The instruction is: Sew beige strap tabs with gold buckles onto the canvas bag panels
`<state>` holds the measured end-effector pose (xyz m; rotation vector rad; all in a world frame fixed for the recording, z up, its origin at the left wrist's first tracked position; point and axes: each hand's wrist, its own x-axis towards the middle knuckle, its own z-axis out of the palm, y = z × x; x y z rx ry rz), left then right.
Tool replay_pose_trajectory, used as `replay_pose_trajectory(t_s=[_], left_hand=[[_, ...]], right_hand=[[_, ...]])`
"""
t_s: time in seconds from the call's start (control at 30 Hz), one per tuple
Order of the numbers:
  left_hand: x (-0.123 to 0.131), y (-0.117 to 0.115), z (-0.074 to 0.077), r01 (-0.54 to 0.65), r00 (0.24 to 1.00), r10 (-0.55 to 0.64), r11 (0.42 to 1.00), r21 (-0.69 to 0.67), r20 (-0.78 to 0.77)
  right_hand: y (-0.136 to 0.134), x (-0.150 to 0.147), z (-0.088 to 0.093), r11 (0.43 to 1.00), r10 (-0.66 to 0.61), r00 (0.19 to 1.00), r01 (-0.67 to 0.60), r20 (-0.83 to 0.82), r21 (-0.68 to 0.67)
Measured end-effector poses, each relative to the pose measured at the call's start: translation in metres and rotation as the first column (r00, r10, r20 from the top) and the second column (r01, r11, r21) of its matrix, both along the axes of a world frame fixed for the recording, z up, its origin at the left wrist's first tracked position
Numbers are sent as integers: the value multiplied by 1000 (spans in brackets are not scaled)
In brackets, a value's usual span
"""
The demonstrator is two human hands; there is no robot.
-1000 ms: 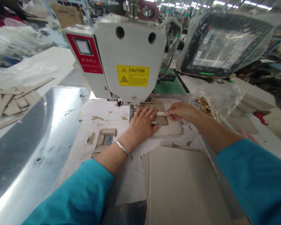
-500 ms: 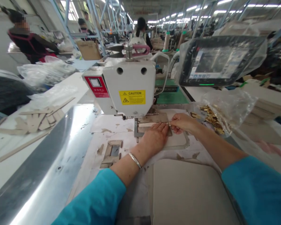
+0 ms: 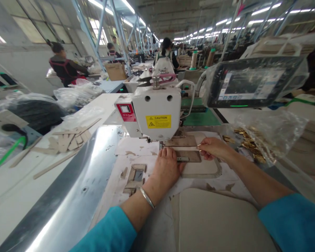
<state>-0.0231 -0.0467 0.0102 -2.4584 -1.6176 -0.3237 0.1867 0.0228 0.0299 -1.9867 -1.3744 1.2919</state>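
Observation:
My left hand (image 3: 166, 168), with a bracelet at the wrist, lies palm down at the left end of the flat clamp frame (image 3: 191, 156) under the sewing machine head (image 3: 156, 108). Its fingers stretch over the pale strip between the frame's bars. At the clamp's right end, my right hand (image 3: 212, 148) is closed in a pinch on a small shiny metal piece (image 3: 199, 145), whose two thin ends point left. Beneath the clamp lies a beige panel (image 3: 202, 169) with a rounded corner. The fingers hide most of the metal piece.
Gold metal parts (image 3: 252, 143) lie with a clear plastic bag to the right. A control screen (image 3: 254, 84) stands above them. Cut beige strips (image 3: 68, 140) are piled on the left table. A large beige panel (image 3: 220, 220) lies in front of me. Other people sit farther back.
My left hand has slid left along the clamp, uncovering its front bar. My right hand stays by the clamp's right end, and the metal piece shows more clearly. The camera view has shifted.

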Motion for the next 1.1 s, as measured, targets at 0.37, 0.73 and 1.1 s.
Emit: replay_pose_trajectory(t_s=[0.37,0.73,1.1], left_hand=[[3,-1,4,2,998,1,999,-42,67],[-31,-11,4,-62,990,69,996,-63,125],[-72,-8,12,-208,977,211,975,-75,24]], right_hand=[[-2,3,5,999,24,998,-25,-52,-26],[-4,-3,9,1000,18,999,-19,-45,-24],[5,-48,8,995,70,998,-70,0,-66]])
